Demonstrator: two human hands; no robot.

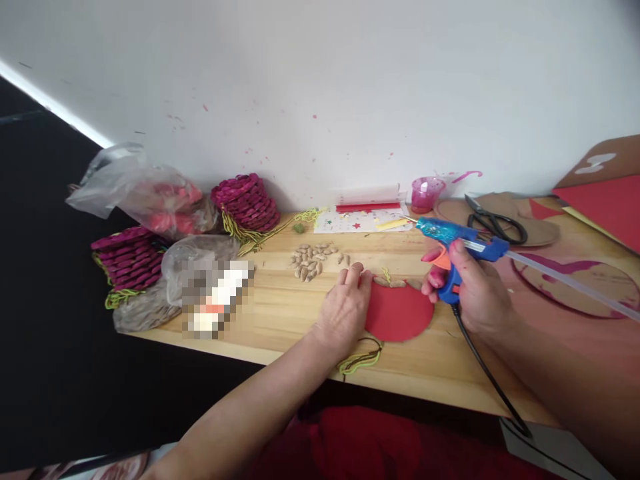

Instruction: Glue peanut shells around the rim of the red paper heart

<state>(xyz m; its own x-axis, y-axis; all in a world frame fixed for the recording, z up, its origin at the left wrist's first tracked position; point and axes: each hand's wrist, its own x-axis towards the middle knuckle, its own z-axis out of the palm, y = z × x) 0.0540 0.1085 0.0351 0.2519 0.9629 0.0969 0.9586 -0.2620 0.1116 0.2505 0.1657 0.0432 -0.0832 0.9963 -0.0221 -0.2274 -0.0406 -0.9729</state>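
A red disc [399, 315] lies on the wooden table, with a row of tan nut-like shells [397, 283] along its upper edge. My left hand [347, 303] rests at the disc's upper left edge, its fingers bent and pressed together; whatever they pinch is hidden. Gripped in my right hand [483, 293] is a blue glue gun [450, 240], raised to the right of the disc. Its nozzle points left, and a long clear glue stick [570, 277] sticks out of its back. Loose shells [309, 260] are heaped left of the disc, beyond my left hand.
Purple woven baskets [247, 207] and plastic bags [165, 200] occupy the left. A pink cup [427, 193] stands at the back, near black-handled scissors [497, 223]. Yellow-green yarn [361, 360] lies near the front edge. The gun's black cord [485, 367] hangs down across that edge.
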